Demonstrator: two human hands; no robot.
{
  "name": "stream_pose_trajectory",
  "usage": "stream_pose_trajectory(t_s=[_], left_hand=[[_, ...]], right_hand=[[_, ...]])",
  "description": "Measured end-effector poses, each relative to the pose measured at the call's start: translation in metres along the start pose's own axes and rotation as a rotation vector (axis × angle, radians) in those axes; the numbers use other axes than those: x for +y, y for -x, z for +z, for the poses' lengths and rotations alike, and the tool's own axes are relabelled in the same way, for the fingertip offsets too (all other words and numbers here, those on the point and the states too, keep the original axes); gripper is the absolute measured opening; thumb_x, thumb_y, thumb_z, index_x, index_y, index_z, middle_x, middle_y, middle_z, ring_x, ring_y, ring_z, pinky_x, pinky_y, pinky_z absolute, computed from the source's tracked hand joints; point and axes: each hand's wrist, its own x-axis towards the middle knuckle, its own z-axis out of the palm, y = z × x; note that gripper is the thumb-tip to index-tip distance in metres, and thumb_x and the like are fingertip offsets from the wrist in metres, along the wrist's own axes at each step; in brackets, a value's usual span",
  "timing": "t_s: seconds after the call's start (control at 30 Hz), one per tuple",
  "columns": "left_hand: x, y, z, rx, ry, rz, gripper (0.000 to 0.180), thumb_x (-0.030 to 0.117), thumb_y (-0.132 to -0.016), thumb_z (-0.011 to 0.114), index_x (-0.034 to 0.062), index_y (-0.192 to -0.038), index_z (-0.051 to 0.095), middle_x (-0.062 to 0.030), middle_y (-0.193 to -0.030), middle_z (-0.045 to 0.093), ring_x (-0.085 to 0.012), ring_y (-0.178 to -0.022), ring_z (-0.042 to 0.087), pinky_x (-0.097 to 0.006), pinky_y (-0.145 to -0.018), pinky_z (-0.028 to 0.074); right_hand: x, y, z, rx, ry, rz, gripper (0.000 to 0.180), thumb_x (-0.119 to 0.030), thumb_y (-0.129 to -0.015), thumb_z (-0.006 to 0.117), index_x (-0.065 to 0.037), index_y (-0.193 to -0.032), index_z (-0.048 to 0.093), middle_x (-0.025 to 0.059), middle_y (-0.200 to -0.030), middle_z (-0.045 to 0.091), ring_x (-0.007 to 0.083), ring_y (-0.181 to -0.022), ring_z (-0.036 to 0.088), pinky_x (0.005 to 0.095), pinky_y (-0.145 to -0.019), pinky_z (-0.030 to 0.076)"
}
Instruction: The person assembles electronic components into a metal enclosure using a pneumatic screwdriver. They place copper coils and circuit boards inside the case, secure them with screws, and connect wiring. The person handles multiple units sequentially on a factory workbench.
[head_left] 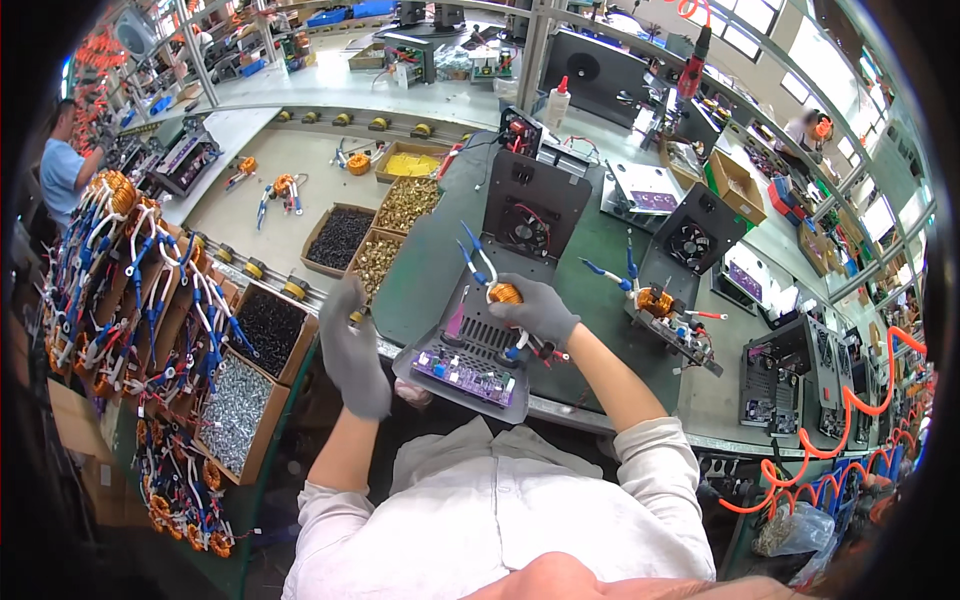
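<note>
My right hand, in a grey glove, closes around a copper-wound ring coil. Two leads with blue sleeves rise from the coil, and more leads with red and blue ends hang below the hand. The coil is over a dark metal chassis with a slotted base, a fan in its upright panel and a purple circuit board along its near edge. My left hand, also grey-gloved, is left of the chassis with fingers stretched away from me, beside a box of brass-coloured fittings.
At left are boxes of black screws and silver screws, beside a rack hung with wired coils. Another chassis with a coil stands right. A red screwdriver hangs overhead; orange coiled hoses hang right.
</note>
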Motion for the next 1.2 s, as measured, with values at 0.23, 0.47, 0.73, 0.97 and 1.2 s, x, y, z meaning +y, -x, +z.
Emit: stream_pose_trajectory(t_s=[0.23, 0.47, 0.73, 0.97, 1.2], left_hand=[[0.029, 0.019, 0.008, -0.534, -0.486, 0.929, 0.036, 0.048, -0.076, 0.066, 0.0149, -0.09, 0.061, -0.0002, -0.083, 0.056, -0.0172, -0.081, 0.057, -0.033, -0.071, 0.042], [0.033, -0.046, 0.067, -0.635, -0.3, 0.742, 0.039, 0.052, -0.071, 0.072, 0.0158, -0.069, 0.059, 0.0011, -0.061, 0.05, -0.0184, -0.057, 0.055, -0.033, -0.064, 0.043], [-0.011, -0.075, 0.038, -0.517, -0.185, 0.475, 0.02, 0.028, -0.067, 0.076, 0.0106, -0.071, 0.067, -0.0048, -0.069, 0.062, -0.0215, -0.067, 0.062, -0.031, -0.069, 0.047], [-0.07, -0.066, -0.028, -0.303, 0.324, -0.376, 0.025, 0.019, -0.09, 0.063, 0.0014, -0.108, 0.065, -0.0059, -0.102, 0.066, -0.011, -0.092, 0.059, -0.026, -0.081, 0.047], [-0.022, -0.037, -0.022, 0.07, -0.009, 0.068, 0.013, 0.007, -0.088, 0.057, 0.0025, -0.097, 0.066, -0.009, -0.094, 0.066, -0.0199, -0.089, 0.061, -0.031, -0.079, 0.047]], right_hand=[[0.006, -0.006, 0.006, -0.337, -0.367, -0.064, 0.063, -0.023, -0.079, 0.072, -0.007, -0.137, 0.051, 0.0065, -0.116, 0.062, 0.0145, -0.105, 0.057, 0.0287, -0.095, 0.044], [0.01, -0.03, -0.011, -0.485, -0.067, -0.286, 0.058, -0.028, -0.085, 0.065, -0.007, -0.137, 0.049, 0.0115, -0.12, 0.062, 0.0195, -0.108, 0.059, 0.0314, -0.096, 0.045], [-0.032, 0.013, -0.056, -0.227, 0.22, -0.288, 0.07, -0.058, -0.082, 0.062, -0.005, -0.128, 0.056, 0.0198, -0.113, 0.064, 0.033, -0.103, 0.063, 0.0398, -0.095, 0.045], [-0.114, -0.006, -0.016, -0.149, 0.989, -0.426, 0.066, -0.066, -0.075, 0.061, -0.005, -0.097, 0.071, 0.0142, -0.08, 0.067, 0.0327, -0.082, 0.065, 0.0407, -0.081, 0.049], [-0.189, -0.033, -0.005, -0.328, 1.048, -0.163, 0.062, -0.065, -0.079, 0.057, -0.007, -0.09, 0.073, 0.0146, -0.093, 0.07, 0.0307, -0.089, 0.066, 0.0406, -0.078, 0.051]])
